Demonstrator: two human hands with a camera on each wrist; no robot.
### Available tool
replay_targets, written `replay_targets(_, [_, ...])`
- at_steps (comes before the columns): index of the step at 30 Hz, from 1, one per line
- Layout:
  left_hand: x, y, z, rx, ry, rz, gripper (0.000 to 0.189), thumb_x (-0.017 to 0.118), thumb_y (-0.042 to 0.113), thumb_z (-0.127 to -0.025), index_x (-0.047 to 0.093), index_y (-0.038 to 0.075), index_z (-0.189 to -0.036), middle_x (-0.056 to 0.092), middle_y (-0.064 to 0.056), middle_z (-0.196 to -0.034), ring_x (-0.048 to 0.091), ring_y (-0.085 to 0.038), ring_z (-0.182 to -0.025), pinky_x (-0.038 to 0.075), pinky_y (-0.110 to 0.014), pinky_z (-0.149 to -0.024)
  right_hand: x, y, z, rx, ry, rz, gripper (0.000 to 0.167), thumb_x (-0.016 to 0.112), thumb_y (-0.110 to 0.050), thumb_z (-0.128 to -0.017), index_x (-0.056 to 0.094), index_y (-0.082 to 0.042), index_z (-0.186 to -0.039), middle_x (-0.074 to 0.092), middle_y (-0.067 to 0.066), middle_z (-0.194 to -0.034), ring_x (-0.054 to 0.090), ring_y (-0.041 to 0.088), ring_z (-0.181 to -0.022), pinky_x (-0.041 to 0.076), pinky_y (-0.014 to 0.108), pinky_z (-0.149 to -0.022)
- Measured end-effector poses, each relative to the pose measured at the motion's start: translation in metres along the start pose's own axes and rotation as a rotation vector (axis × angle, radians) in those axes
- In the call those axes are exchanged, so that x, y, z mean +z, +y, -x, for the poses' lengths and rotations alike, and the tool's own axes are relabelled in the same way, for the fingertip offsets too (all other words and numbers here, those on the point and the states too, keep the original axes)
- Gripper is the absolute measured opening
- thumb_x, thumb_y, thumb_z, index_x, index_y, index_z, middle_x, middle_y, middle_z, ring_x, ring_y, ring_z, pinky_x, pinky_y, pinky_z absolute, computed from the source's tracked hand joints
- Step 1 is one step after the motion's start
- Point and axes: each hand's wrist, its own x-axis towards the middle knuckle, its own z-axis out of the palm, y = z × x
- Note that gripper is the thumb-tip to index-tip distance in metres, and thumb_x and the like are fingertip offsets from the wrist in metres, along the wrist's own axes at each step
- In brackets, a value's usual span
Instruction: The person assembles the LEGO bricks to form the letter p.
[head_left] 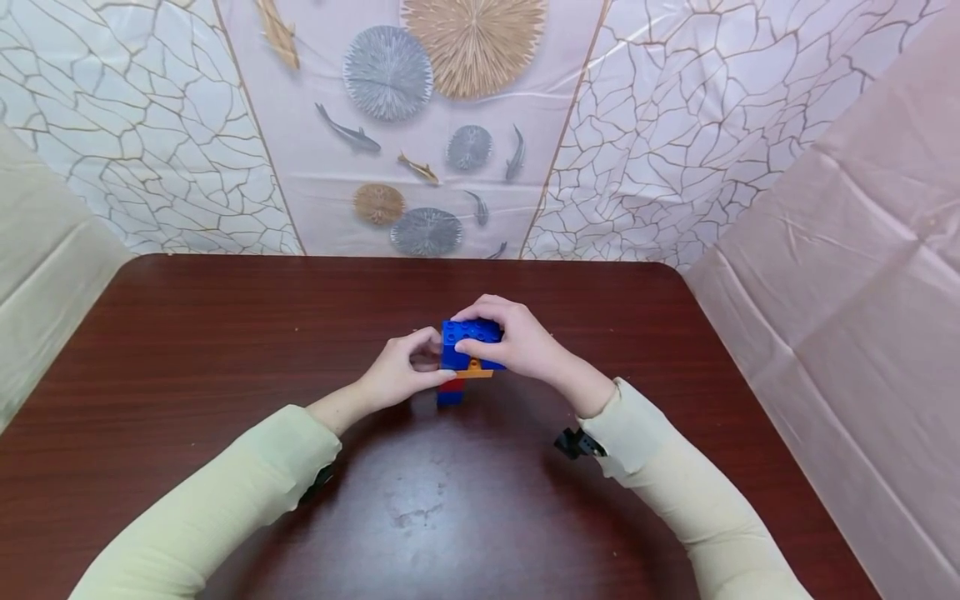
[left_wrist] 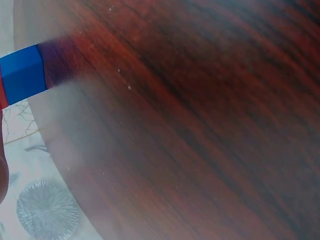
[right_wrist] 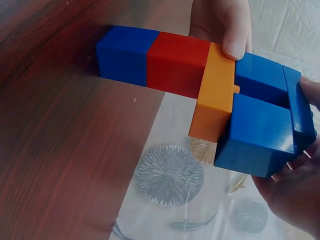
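A stack of toy building bricks stands on the dark table at the centre of the head view. From the bottom it has a blue brick [right_wrist: 125,55], a red brick [right_wrist: 177,65] and a wider orange brick [right_wrist: 215,95]. Above the orange one sit two blue bricks [right_wrist: 262,132] side by side, topped by a long blue brick [right_wrist: 299,107]. My right hand [head_left: 527,340] grips the top blue bricks between thumb and fingers. At the orange brick, my left hand [head_left: 397,371] holds the stack, its thumb [right_wrist: 235,47] by the orange-blue joint. In the left wrist view only the lower blue brick [left_wrist: 24,75] and a red sliver show.
The dark wooden table [head_left: 187,350] spreads around the stack. A patterned cloth [head_left: 420,167] hangs behind its far edge, and pale cloth walls [head_left: 862,292] stand at both sides. A black device [head_left: 577,443] is worn at the right wrist.
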Motion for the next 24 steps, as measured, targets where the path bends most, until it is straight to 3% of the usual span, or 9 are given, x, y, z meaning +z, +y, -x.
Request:
replay_targets(11, [-0.0025, -0.0022, 0.0000, 0.018, 0.002, -0.002, 0.030, 0.074, 0.013, -0.080, 0.055, 0.007, -0.102, 0.064, -0.013, -0.105, 0.065, -0.025, -0.097, 0.055, -0.034, -0.082, 0.0010, -0.0017, -0.0009, -0.008, 0.001, 0.008, 0.033, 0.071, -0.020, -0.083, 0.064, -0.009, -0.114, 0.061, 0.007, -0.105, 0.059, 0.019, -0.094, 0.055, 0.032, -0.081])
replay_targets(15, [-0.0068, 0.0003, -0.0017, 0.002, -0.052, -0.044, 0.033, 0.075, 0.015, -0.079, 0.057, 0.005, -0.105, 0.066, -0.013, -0.103, 0.066, -0.023, -0.095, 0.055, -0.033, -0.082, 0.0019, -0.0011, -0.0009, -0.009, 0.005, 0.004, 0.033, 0.071, -0.020, -0.083, 0.064, -0.009, -0.114, 0.061, 0.006, -0.104, 0.060, 0.018, -0.093, 0.055, 0.032, -0.081])
replay_targets(21, [-0.0088, -0.0013, -0.0037, -0.008, -0.178, -0.198, 0.044, 0.074, 0.020, -0.080, 0.057, 0.004, -0.117, 0.069, -0.011, -0.104, 0.067, -0.017, -0.091, 0.055, -0.031, -0.082, 0.0041, -0.0005, 0.0021, 0.014, 0.026, -0.012, 0.033, 0.070, -0.020, -0.084, 0.064, -0.011, -0.115, 0.060, 0.005, -0.105, 0.058, 0.019, -0.096, 0.053, 0.034, -0.082])
replay_targets(24, [-0.0070, -0.0043, -0.0033, -0.016, -0.202, -0.239, 0.048, 0.074, 0.020, -0.080, 0.056, 0.003, -0.121, 0.069, -0.011, -0.105, 0.067, -0.017, -0.091, 0.055, -0.032, -0.083, 0.0055, 0.0000, 0.0033, 0.013, 0.032, -0.032, 0.033, 0.070, -0.019, -0.084, 0.063, -0.011, -0.115, 0.059, 0.005, -0.105, 0.056, 0.020, -0.097, 0.052, 0.034, -0.082])
